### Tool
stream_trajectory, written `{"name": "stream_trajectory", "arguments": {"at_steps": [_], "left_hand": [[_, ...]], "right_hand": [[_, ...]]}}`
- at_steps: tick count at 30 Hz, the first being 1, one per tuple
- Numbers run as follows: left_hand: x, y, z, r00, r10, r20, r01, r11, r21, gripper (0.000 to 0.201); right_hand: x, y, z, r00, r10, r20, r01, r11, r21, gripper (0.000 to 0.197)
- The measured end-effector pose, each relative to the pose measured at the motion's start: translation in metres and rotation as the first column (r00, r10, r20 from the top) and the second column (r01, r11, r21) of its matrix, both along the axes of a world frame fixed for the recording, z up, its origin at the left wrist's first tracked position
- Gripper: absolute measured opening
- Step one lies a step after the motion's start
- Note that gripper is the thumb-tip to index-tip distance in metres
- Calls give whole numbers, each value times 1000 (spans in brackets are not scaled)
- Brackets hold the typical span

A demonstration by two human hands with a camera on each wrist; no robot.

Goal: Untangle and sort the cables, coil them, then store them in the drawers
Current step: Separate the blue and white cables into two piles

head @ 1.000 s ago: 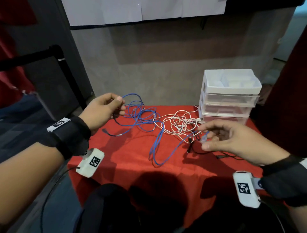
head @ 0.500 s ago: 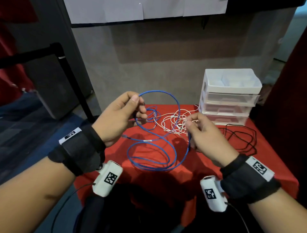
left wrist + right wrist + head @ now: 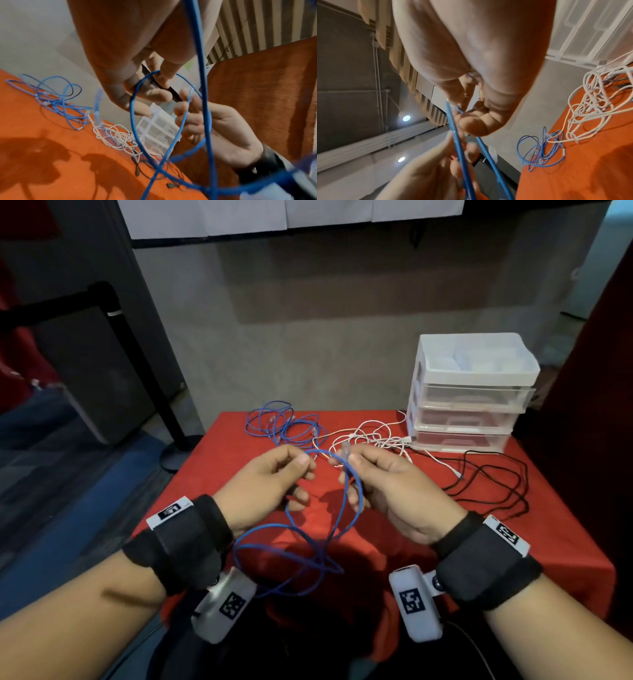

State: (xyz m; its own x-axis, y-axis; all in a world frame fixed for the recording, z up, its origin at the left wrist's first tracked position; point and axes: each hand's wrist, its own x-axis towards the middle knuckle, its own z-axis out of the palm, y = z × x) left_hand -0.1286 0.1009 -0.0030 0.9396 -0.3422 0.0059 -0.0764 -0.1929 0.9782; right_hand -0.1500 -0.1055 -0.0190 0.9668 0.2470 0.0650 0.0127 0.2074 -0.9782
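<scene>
Red cloth covers the table (image 3: 219,460) before you, set against a bare grey wall. At centre, your left hand (image 3: 263,487) and right hand (image 3: 390,487) hold one blue cable (image 3: 352,491) lifted off the cloth. Your left thumb and fingers pinch the top of a loop; your right thumb and fingers pinch the strand just below its clear plug (image 3: 346,447), which stands upward. Below both hands, toward 6 o'clock, the rest of this cable hangs in wide, uneven loops, so its coil appears only begun.

At 11 o'clock from your hands, more blue cables (image 3: 284,426) lie in a loose heap on the cloth. At 1 o'clock lies a white cable tangle (image 3: 373,436), touching the blue heap at its left edge. At 3 o'clock a black cable (image 3: 493,477) sprawls in open loops. Whether white and black strands cross each other cannot be told.

At 2 o'clock stands the drawer unit (image 3: 472,392), its clear drawers seemingly shut, with no cable visible inside.

Judged status: sorting by colour is roughly done; coiling has barely started; storing remains entirely ahead.
</scene>
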Motion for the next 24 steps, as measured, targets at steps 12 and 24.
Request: {"name": "stream_trajectory", "arguments": {"at_steps": [12,24], "left_hand": [[16,-16,-26,985,-172,1,170,974,151,35],[206,83,38,656,690,306,-614,724,-316,16]], "right_hand": [[14,-1,-3,999,-35,-36,39,990,135,28],[19,-49,-65,969,-208,-130,173,955,-239,17]]}}
